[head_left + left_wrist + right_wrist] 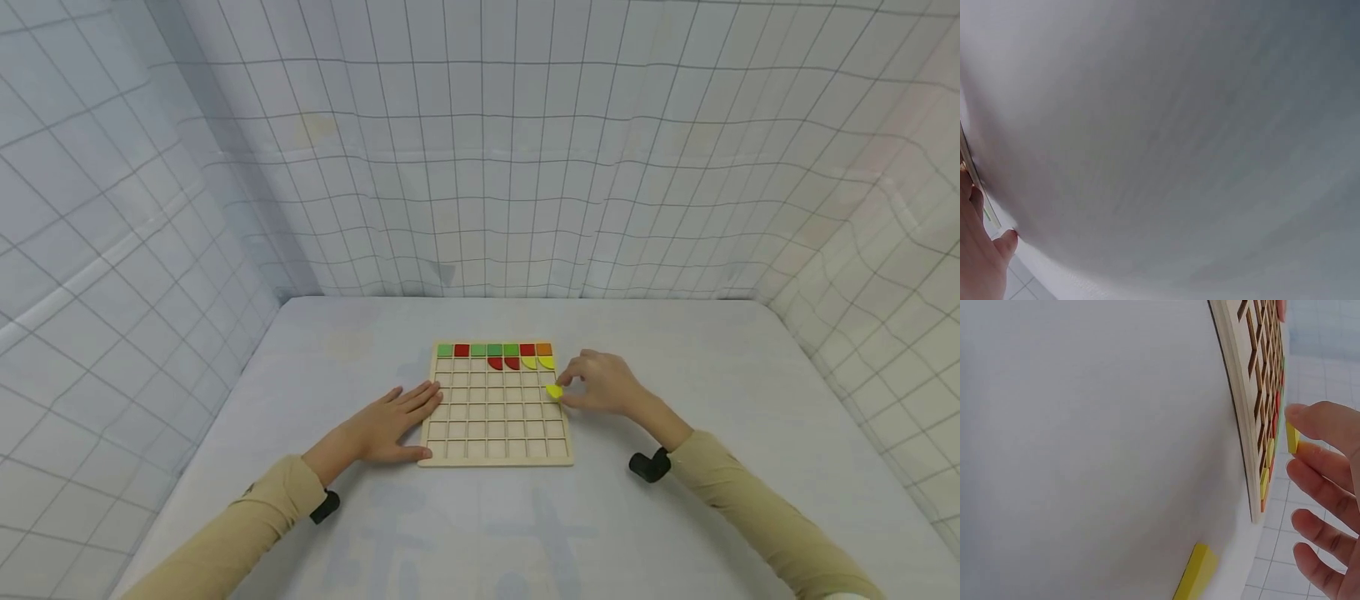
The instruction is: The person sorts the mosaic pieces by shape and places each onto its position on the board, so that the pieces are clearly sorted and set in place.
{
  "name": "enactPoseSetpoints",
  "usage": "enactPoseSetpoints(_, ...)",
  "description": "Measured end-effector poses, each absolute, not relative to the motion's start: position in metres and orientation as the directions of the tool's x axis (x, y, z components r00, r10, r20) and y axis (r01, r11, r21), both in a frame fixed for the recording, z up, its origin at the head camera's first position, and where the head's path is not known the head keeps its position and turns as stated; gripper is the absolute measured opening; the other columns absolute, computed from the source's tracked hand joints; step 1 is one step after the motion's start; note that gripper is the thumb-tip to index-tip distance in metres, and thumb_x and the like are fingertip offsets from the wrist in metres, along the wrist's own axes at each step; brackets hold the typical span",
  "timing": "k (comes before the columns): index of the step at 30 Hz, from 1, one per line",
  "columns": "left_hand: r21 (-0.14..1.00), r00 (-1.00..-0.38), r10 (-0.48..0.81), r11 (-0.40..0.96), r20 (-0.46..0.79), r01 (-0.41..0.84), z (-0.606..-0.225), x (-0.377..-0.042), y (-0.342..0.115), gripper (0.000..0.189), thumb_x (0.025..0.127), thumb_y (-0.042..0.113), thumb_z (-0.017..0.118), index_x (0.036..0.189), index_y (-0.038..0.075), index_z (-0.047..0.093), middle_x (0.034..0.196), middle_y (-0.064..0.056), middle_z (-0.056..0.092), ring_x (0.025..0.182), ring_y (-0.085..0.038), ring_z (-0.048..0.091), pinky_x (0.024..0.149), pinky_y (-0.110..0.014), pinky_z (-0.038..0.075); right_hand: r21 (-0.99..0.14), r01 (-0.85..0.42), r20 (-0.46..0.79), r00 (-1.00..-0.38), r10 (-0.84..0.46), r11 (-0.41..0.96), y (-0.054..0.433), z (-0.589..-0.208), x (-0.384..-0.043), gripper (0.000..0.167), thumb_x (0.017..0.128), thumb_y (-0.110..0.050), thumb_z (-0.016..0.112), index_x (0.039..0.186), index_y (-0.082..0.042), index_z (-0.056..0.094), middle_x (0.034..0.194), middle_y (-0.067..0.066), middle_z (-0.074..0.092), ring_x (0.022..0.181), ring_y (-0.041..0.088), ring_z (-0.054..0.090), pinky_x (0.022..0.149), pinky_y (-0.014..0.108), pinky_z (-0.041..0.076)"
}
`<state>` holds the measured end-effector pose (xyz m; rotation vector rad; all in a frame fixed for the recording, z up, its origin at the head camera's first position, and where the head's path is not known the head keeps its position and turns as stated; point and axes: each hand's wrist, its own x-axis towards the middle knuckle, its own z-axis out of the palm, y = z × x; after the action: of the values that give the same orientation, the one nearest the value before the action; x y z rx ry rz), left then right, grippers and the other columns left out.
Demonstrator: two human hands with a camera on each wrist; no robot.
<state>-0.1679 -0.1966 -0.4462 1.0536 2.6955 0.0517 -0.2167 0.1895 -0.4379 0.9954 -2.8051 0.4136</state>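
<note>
A wooden grid board (496,462) lies flat on the table. Its far row holds green, red and orange square tiles (495,350). In the second row are red quarter-circle tiles (503,363) and yellow quarter-circle tiles (537,363), at the right. My left hand (392,425), fingers extended, rests against the board's left edge. Between thumb and index finger, my right hand (603,384) pinches a yellow quarter-circle tile (1292,437), held over the board's right edge. Another yellow piece (1195,574) lies on the table in the right wrist view; the right hand hides it in the head view.
The white tabletop (660,533) spreads around the board. Grid-patterned curtains (525,208) stand behind it and along both sides. A dark camera (649,465) sits at the right wrist, another device (326,506) at the left.
</note>
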Motion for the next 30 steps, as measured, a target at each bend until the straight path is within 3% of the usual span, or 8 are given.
enactPoseSetpoints(13, 0.125, -0.708, 0.672, 0.738, -0.219, 0.663, -0.447, -0.167, -0.198, 0.090, 0.090, 0.067, 0.045, 0.155, 0.010, 0.017, 0.163, -0.008, 0.011, 0.150, -0.026, 0.013, 0.117, -0.056, 0.018, -0.223, -0.609, 0.215, -0.792, -0.571, 0.761, 0.157, -0.431, -0.231, 0.024, 0.075, -0.039, 0.080, 0.086, -0.019, 0.078, 0.085, -0.007, 0.073, 0.079, 0.012, 0.060, 0.060, 0.022, 0.046)
enactPoseSetpoints(19, 0.126, -0.706, 0.672, 0.738, -0.221, 0.663, -0.446, -0.168, -0.198, 0.090, 0.091, 0.066, 0.044, 0.155, 0.010, 0.016, 0.163, -0.008, 0.010, 0.150, -0.025, 0.012, 0.117, -0.056, 0.017, -0.237, -0.602, 0.205, -0.798, -0.566, 0.763, 0.143, -0.430, -0.237, 0.023, 0.075, -0.039, 0.079, 0.087, -0.019, 0.079, 0.084, -0.009, 0.073, 0.073, 0.009, 0.055, 0.054, 0.019, 0.040)
enactPoseSetpoints(30, 0.111, -0.697, 0.688, 0.723, -0.202, 0.682, -0.446, -0.168, -0.199, 0.090, 0.091, 0.066, 0.044, 0.155, 0.010, 0.017, 0.163, -0.008, 0.011, 0.150, -0.026, 0.015, 0.117, -0.056, 0.020, -0.202, -0.646, 0.228, -0.762, -0.606, 0.736, 0.122, -0.432, -0.249, 0.022, 0.077, -0.040, 0.078, 0.084, -0.019, 0.078, 0.082, -0.007, 0.072, 0.073, 0.012, 0.058, 0.053, 0.021, 0.042)
